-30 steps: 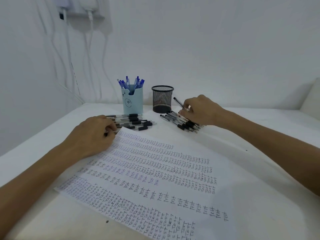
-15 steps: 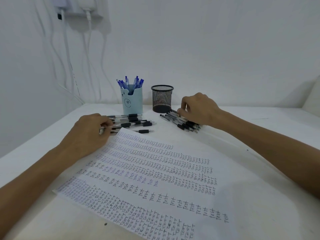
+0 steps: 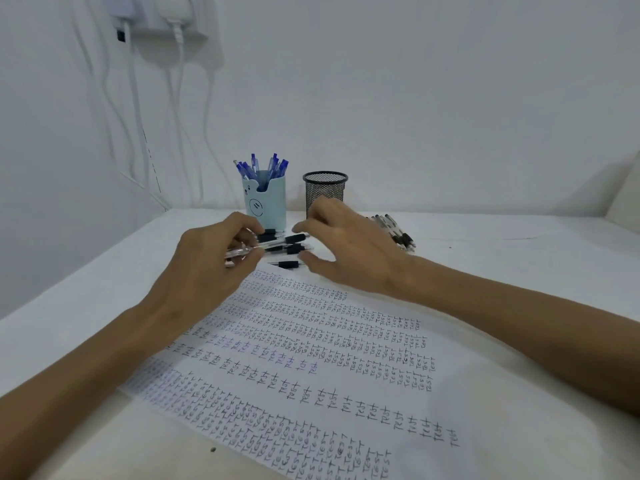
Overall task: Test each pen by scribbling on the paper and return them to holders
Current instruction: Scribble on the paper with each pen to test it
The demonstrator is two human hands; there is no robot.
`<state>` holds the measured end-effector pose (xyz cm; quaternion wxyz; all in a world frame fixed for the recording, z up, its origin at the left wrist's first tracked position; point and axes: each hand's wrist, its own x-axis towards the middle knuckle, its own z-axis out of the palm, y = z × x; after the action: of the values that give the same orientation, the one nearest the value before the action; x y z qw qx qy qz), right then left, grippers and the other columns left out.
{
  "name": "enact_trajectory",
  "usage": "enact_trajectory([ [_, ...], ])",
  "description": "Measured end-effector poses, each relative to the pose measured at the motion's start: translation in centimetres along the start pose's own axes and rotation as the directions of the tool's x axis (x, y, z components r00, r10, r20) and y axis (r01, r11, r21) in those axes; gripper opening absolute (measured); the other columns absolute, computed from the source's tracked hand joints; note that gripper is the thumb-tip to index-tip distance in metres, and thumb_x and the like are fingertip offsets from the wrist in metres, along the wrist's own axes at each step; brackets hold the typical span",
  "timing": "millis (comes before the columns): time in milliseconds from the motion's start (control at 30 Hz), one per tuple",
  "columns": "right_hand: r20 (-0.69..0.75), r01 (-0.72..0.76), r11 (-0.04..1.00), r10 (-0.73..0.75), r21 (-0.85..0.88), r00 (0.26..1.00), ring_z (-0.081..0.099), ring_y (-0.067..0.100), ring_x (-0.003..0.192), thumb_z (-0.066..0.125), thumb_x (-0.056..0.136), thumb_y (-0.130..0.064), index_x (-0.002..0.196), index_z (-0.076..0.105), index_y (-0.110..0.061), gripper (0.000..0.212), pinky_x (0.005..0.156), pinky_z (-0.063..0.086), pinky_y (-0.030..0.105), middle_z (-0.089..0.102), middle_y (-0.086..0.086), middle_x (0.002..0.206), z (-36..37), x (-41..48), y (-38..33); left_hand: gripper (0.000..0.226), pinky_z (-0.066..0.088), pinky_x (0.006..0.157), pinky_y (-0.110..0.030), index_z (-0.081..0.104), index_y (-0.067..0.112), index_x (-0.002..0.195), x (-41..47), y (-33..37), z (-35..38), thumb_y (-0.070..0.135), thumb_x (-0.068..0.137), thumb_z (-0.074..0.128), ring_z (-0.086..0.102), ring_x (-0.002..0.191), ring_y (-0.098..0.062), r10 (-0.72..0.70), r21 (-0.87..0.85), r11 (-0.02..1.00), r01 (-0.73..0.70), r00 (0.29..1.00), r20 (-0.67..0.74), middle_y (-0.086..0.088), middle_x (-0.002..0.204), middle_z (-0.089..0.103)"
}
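A sheet of paper (image 3: 329,362) covered in rows of the word "test" lies on the white table. My left hand (image 3: 207,268) grips a bundle of clear black-grip pens (image 3: 277,242) at the paper's far edge. My right hand (image 3: 349,247) hovers over the same pens, fingers spread and relaxed, holding nothing. One loose black pen (image 3: 287,264) lies just below the bundle. Behind stand a light blue holder (image 3: 266,202) with several blue pens (image 3: 263,166) and a black mesh holder (image 3: 325,190) that looks empty. A second pile of black pens (image 3: 398,230) lies to the right of my right hand.
White wall close behind the holders, with chargers (image 3: 152,12) and white cables (image 3: 138,116) hanging at the upper left. The table (image 3: 519,258) runs to the wall on the left and back. A pale cushion edge (image 3: 627,199) shows at the far right.
My right hand has left the right pile of pens and moved left to the pens by the blue holder. My left hand has lifted slightly with its bundle.
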<state>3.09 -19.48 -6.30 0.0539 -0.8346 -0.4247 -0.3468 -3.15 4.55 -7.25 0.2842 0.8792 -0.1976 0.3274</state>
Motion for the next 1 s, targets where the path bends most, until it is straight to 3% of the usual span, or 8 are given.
enact_trajectory([
  [133, 0.013, 0.055, 0.998, -0.055, 0.033, 0.998, 0.053, 0.018, 0.102, 0.062, 0.099, -0.028, 0.119, 0.066, -0.009, 0.028, 0.062, 0.049, 0.026, 0.058, 0.009, 0.117, 0.4, -0.1, -1.2, 0.031, 0.046, 0.081, -0.002, 0.065, 0.021, 0.117, -0.3, 0.9, 0.4, 0.017, 0.089, 0.078, 0.064, 0.095, 0.006, 0.041, -0.062, 0.997, -0.039, 0.998, 0.037, 0.02, 0.097, 0.068],
  [233, 0.025, 0.076, 0.995, -0.078, 0.068, 0.997, 0.06, 0.021, 0.094, 0.057, 0.103, -0.016, 0.119, 0.065, -0.006, 0.021, 0.068, 0.053, 0.03, 0.064, 0.009, 0.11, 0.7, -0.1, -1.3, 0.031, 0.044, 0.08, -0.001, 0.065, 0.02, 0.117, -0.4, 1.0, 0.6, 0.018, 0.089, 0.079, 0.063, 0.095, 0.007, 0.055, -0.059, 0.997, -0.052, 0.997, 0.05, 0.018, 0.095, 0.068],
  [367, 0.08, 0.052, 0.996, -0.057, 0.071, 0.995, 0.062, 0.026, 0.093, 0.057, 0.101, -0.004, 0.133, 0.059, -0.005, 0.033, 0.073, 0.053, 0.036, 0.067, 0.011, 0.108, 0.6, -0.1, -0.6, 0.025, 0.05, 0.074, -0.012, 0.066, 0.02, 0.115, -0.4, 1.0, 0.6, 0.025, 0.091, 0.075, 0.064, 0.088, -0.005, 0.079, -0.041, 0.996, -0.078, 0.996, 0.043, 0.015, 0.091, 0.07],
  [533, 0.105, 0.029, 0.996, -0.039, 0.09, 0.994, 0.057, 0.025, 0.086, 0.05, 0.099, -0.004, 0.112, 0.065, -0.003, 0.02, 0.072, 0.049, 0.036, 0.065, 0.01, 0.099, -0.2, 0.5, 1.0, 0.025, 0.055, 0.08, -0.024, 0.069, 0.016, 0.119, -0.3, 0.9, 0.6, 0.024, 0.095, 0.067, 0.066, 0.096, -0.008, 0.093, -0.067, 0.994, -0.089, 0.993, 0.073, 0.008, 0.1, 0.074],
  [700, 0.147, -0.006, 0.991, -0.014, 0.132, 0.989, 0.049, 0.018, 0.082, 0.038, 0.092, -0.033, 0.096, 0.06, -0.011, 0.031, 0.071, 0.034, 0.025, 0.058, -0.001, 0.089, -0.7, -0.1, 0.7, 0.028, 0.055, 0.08, -0.022, 0.067, 0.02, 0.116, -0.4, 0.9, 0.8, 0.033, 0.093, 0.064, 0.066, 0.095, -0.007, 0.091, -0.071, 0.994, -0.084, 0.99, 0.111, 0.011, 0.1, 0.073],
  [867, 0.155, 0.016, 0.99, -0.038, 0.142, 0.987, 0.047, 0.015, 0.076, 0.045, 0.103, -0.03, 0.097, 0.059, -0.012, 0.023, 0.068, 0.045, 0.035, 0.055, -0.003, 0.083, -0.2, -0.2, -0.2, 0.029, 0.056, 0.081, -0.019, 0.066, 0.016, 0.116, -0.5, 0.9, 0.7, 0.032, 0.092, 0.068, 0.069, 0.094, -0.001, 0.105, -0.147, 0.985, -0.092, 0.991, 0.081, 0.01, 0.099, 0.075],
  [933, 0.156, -0.015, 0.988, -0.009, 0.154, 0.988, 0.047, 0.015, 0.074, 0.047, 0.101, -0.043, 0.087, 0.057, -0.015, 0.033, 0.066, 0.044, 0.035, 0.055, -0.005, 0.077, -0.4, -0.2, -0.3, 0.025, 0.056, 0.081, -0.02, 0.065, 0.016, 0.116, -0.6, 1.0, 0.6, 0.035, 0.101, 0.063, 0.072, 0.094, -0.004, 0.121, -0.161, 0.981, -0.106, 0.989, 0.087, 0.014, 0.099, 0.076],
  [1000, 0.167, -0.103, 0.979, 0.073, 0.178, 0.983, 0.046, 0.019, 0.07, 0.05, 0.093, -0.066, 0.076, 0.052, -0.013, 0.056, 0.064, 0.04, 0.033, 0.053, -0.001, 0.07, -0.8, -0.3, -0.3, 0.028, 0.054, 0.083, -0.02, 0.064, 0.017, 0.117, -0.6, 1.1, 0.6, 0.039, 0.105, 0.053, 0.072, 0.097, -0.005, 0.128, -0.178, 0.978, -0.106, 0.984, 0.12, 0.018, 0.101, 0.076],
])
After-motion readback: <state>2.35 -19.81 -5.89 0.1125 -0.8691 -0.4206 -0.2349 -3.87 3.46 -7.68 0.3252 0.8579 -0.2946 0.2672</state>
